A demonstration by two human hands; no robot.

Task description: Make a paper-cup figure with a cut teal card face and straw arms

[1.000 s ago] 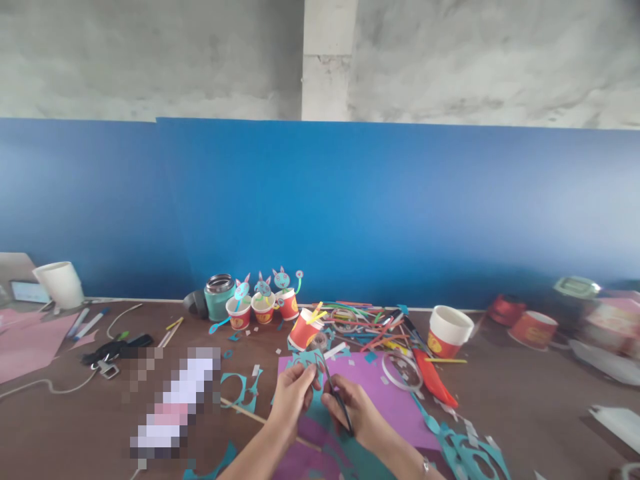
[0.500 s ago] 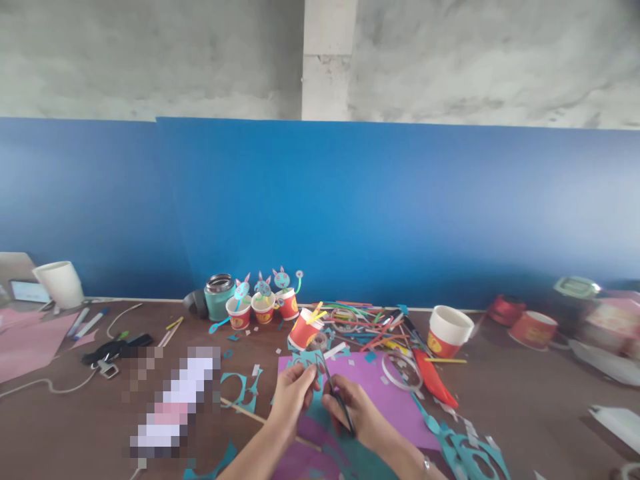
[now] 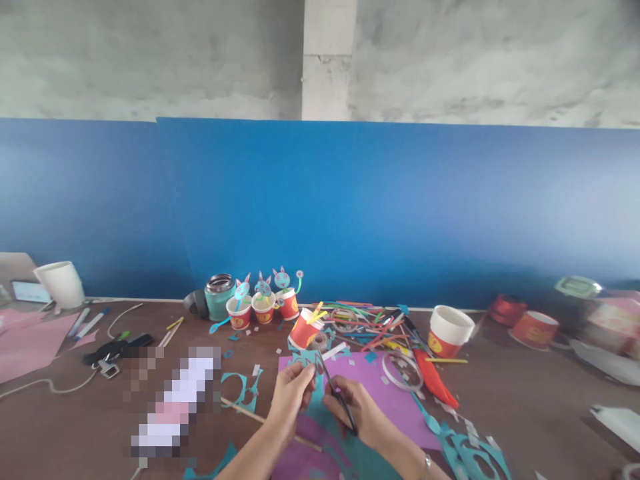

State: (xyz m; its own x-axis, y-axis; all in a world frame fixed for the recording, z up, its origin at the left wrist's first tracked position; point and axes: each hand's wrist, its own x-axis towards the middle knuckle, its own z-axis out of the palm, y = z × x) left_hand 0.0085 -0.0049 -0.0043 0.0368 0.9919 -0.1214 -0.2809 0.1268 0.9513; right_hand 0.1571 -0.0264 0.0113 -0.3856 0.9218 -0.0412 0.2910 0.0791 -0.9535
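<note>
My left hand (image 3: 290, 392) is closed, its thumb and fingers pinching a piece of teal paper (image 3: 303, 358) with drawn outlines on it. My right hand (image 3: 361, 410) grips black-handled scissors (image 3: 328, 375), whose blades point away from me and reach the paper's right edge. I cannot tell whether the blades are apart. Beneath both hands lie more teal paper and a purple sheet (image 3: 395, 407). A thin wooden stick (image 3: 243, 408) passes under my left forearm. Just beyond the paper, a red and white paper cup (image 3: 303, 330) leans with yellow strips on it.
Three cups with teal paper animal faces (image 3: 240, 313) stand by a teal flask (image 3: 220, 299). Coloured pipe cleaners (image 3: 357, 320), a tape roll (image 3: 403, 371) and a red packet (image 3: 436, 380) lie to the right. Stacked cups (image 3: 450, 331) stand beyond. Teal offcuts (image 3: 475, 453) lie at front right.
The scissors and both hands have shifted only very slightly. My left hand still pinches the teal paper, and my right hand still grips the scissors.
</note>
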